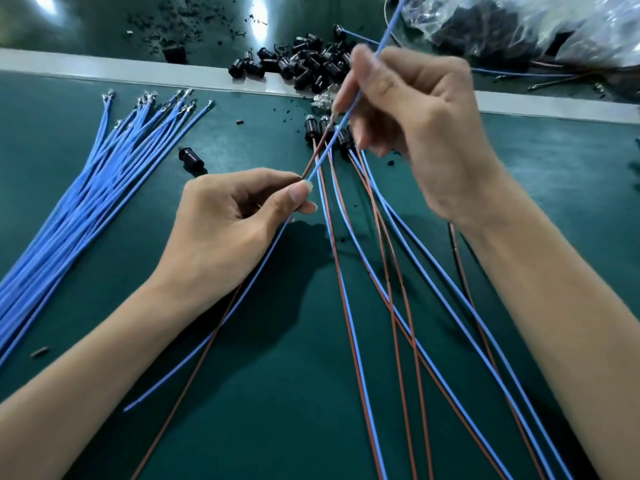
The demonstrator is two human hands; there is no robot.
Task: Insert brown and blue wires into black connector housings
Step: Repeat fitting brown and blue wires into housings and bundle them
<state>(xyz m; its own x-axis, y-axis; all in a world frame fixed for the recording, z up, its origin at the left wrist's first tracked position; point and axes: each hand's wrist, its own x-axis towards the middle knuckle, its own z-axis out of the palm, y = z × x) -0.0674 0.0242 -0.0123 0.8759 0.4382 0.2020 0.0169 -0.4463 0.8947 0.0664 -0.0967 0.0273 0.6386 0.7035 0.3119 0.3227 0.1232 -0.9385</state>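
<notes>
My left hand pinches a brown wire and a blue wire together between thumb and fingertips. Both run up toward my right hand, which pinches the blue wire near the brown wire's metal tip. The blue wire goes on past my right hand toward the top of the view. Under my right hand lie several black connector housings with brown and blue wires fitted, their wires fanning toward me. A pile of loose black housings sits behind, on the grey strip.
A bundle of loose blue wires with metal terminals lies on the green mat at left. One single black housing lies near it. A clear plastic bag of parts is at top right. Black debris dots the mat.
</notes>
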